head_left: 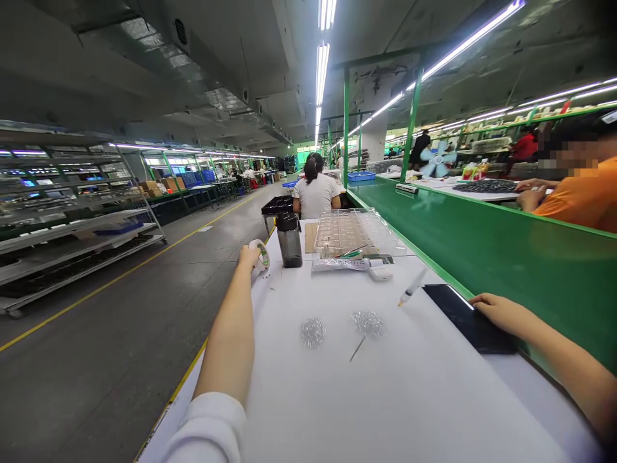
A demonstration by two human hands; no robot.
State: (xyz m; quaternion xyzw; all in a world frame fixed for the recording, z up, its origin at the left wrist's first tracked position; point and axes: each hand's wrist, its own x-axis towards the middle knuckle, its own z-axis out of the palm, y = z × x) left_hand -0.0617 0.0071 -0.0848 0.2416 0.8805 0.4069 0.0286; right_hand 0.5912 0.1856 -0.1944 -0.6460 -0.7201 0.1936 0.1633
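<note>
At the far left edge of the white table [385, 399], my left hand [247, 256] is closed around a roll of tape [263, 254] that stands on its edge. My right hand [496, 311] lies palm down at the right edge, fingers stretched out and touching the side of a flat, glossy black panel [465, 321]. Two small heaps of tiny clear pieces, a left heap [313, 333] and a right heap [368, 323], lie mid-table. A thin metal tool, perhaps tweezers [357, 348], lies below the right heap. A syringe [411, 289] lies near the black panel.
A dark bottle [289, 241] stands beside the tape. Behind are clear plastic trays [351, 231], a plastic-wrapped packet [340, 264] and a small white case [380, 273]. A green conveyor belt [506, 251] runs along the right. One person [315, 190] sits ahead; another, orange-sleeved [578, 196], works across the belt.
</note>
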